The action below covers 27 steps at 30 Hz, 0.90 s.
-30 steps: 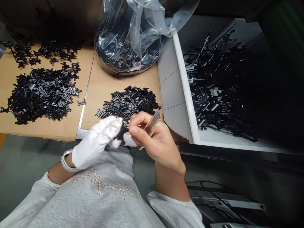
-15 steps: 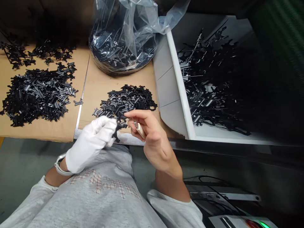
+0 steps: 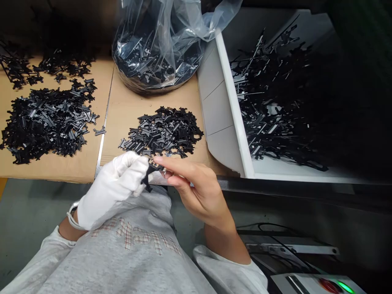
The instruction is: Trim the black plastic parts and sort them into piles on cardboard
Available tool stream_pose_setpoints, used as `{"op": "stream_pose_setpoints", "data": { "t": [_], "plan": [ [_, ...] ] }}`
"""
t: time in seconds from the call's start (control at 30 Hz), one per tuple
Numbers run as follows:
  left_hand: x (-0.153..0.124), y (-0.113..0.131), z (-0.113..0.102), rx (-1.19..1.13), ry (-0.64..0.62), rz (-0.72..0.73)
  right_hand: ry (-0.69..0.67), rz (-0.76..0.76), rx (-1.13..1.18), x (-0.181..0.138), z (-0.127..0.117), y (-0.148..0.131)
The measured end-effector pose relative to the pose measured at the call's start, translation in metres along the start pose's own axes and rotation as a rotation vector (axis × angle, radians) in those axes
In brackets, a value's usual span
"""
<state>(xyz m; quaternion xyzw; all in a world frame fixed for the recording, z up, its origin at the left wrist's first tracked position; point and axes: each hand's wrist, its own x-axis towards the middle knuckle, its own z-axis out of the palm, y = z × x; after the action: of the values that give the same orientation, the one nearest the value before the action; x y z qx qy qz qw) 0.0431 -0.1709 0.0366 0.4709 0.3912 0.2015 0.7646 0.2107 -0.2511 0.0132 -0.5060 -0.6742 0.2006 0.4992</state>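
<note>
My left hand (image 3: 114,185), in a white glove, is closed on a small black plastic part (image 3: 148,176) just in front of my chest. My bare right hand (image 3: 197,190) reaches in from the right. Its index finger lies on the upper end of the same part, its thumb is just beneath, and its other fingers are curled under. The metal blade seen earlier in this hand is hidden. Right behind both hands, a pile of the same black parts (image 3: 163,130) lies on a sheet of cardboard (image 3: 128,110).
A larger pile of black parts (image 3: 45,120) lies on cardboard at the left. A clear plastic bag of parts (image 3: 156,53) stands at the back. A white bin (image 3: 235,118) of black parts is on the right. A device with a green light (image 3: 344,286) is at the bottom right.
My right hand has turned over and stretched its index finger onto the part, and the metal blade it held upright is now out of sight. My left hand has dropped slightly to the left.
</note>
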Motion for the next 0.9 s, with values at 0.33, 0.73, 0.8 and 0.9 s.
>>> {"op": "stream_pose_setpoints", "data": {
  "t": [0.33,0.73,0.8,0.9],
  "plan": [
    [0.028,-0.009,-0.013,0.534,0.063,0.208,0.235,0.302,0.018,-0.012,-0.005,0.015],
    [0.099,-0.03,-0.013,1.27,0.407,0.352,0.305,0.537,0.242,-0.02,0.027,0.016],
    [0.1,-0.026,-0.014,0.977,0.475,0.414,0.291,0.597,0.305,-0.019,0.048,0.012],
    [0.104,-0.024,-0.019,0.502,0.581,0.49,0.265,0.625,0.371,-0.01,0.085,0.011]
  ]
}}
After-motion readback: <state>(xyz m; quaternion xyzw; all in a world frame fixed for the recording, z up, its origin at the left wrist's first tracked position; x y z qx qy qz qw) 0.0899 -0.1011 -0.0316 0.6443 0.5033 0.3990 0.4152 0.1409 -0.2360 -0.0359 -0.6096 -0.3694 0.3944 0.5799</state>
